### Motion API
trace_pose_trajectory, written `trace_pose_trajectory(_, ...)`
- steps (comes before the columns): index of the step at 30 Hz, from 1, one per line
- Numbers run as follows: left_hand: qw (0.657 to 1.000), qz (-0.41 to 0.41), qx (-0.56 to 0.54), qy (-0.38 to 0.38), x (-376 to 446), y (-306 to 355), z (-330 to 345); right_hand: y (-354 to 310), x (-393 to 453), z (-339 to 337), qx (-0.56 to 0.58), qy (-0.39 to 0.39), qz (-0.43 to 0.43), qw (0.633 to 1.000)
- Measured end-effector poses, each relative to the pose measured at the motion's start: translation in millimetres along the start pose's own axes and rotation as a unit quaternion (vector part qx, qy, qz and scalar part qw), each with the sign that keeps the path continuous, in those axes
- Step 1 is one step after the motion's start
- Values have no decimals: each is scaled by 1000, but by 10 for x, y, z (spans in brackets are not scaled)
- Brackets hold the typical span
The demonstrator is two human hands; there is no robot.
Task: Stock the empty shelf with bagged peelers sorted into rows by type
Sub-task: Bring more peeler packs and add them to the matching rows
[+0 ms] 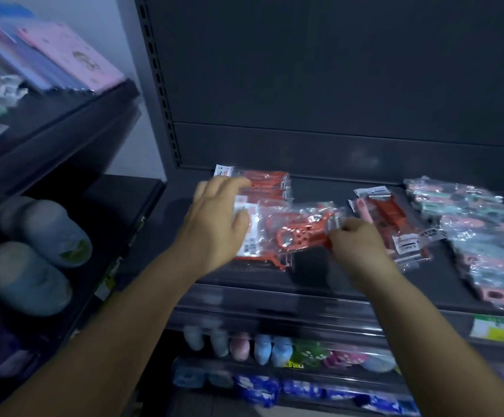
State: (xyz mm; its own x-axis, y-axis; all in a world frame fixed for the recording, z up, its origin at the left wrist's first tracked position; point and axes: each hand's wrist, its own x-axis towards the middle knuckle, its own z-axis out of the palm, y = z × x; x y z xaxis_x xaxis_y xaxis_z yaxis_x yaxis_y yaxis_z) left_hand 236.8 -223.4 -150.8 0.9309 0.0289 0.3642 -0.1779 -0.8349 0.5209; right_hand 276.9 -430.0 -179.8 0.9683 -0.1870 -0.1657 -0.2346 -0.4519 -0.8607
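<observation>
On the dark shelf [274, 275] lies a row of bagged orange peelers [268, 188] at the left. My left hand [214, 224] rests flat with spread fingers on the front of that row. My right hand [356, 239] pinches the end of one bagged orange peeler [298, 233], which lies across the row's right side. A second row of bagged orange and pink peelers [395, 224] sits just right of my right hand. Further right lies a heap of bagged pink and teal peelers [479, 233].
A slotted upright [160, 94] and dark back panel [335, 70] close the shelf behind. The left-hand rack holds pink flat packs [73, 55] above and blue-grey slippers [43, 236] below. Under the shelf, pastel slippers [244, 344] fill lower shelves.
</observation>
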Motion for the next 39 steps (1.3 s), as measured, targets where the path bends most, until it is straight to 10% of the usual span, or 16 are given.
trace_pose_trajectory(6, 971, 109, 154, -149, -304, -56, 74, 15, -292, 441, -22, -58, -25, 998)
trace_pose_trajectory(17, 947, 173, 206, -173, -310, -258, 206, 81, -323, 408, -149, -42, -63, 986)
trace_pose_trajectory(39, 925, 103, 220, -293, -202, -218, 236, 49, -421, 295, -266, -112, -174, 942)
